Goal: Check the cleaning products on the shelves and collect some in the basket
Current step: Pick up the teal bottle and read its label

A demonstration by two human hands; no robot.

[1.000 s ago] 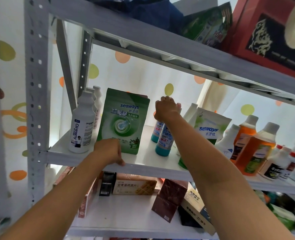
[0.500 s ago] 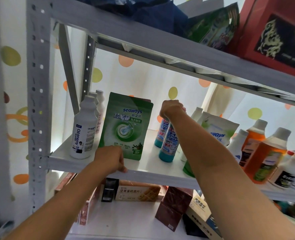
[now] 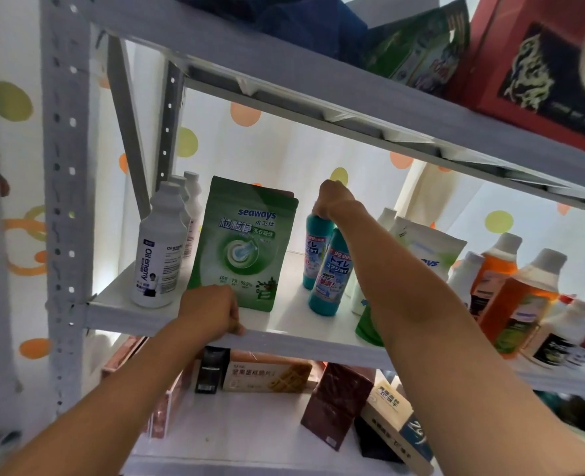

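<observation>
- R hand (image 3: 334,201): fingers curled over the top of the rear teal bottle (image 3: 315,250), gripping at the cap; cap itself hidden under the fist. Arm reaches up and fwd across the shelf.
- L hand (image 3: 212,312): curled on the front lip of the white shelf board (image 3: 284,341), thumb under the edge by the look of it. Holds no product; reads as bracing.
- Key relation: rear teal bottle stands upright, long axis vertical, directly below the R fist. Front teal bottle (image 3: 330,274) stands just beside it, nearer the camera, touching or nearly so; can't tell which. R hand is far nearer both than L.
- Judgement: next move is likely a straight lift up, then back toward the body. Upper shelf rail (image 3: 318,108) is overhead, so headroom looks limited; may need a tilt out. Risk: knocking the front bottle on the way.
- Left of the teal pair: green seaways pouch (image 3: 246,242), upright, just behind the L hand. Further left, white Oil enemy bottle (image 3: 160,255), w/ more white bottles behind it.
- Right of R arm: white seaways pouch (image 3: 428,249), partly hidden; then orange bottles (image 3: 521,297).
- Lower shelf: boxed goods, e.g. wafer box (image 3: 267,376).
- Basket: not in view.
</observation>
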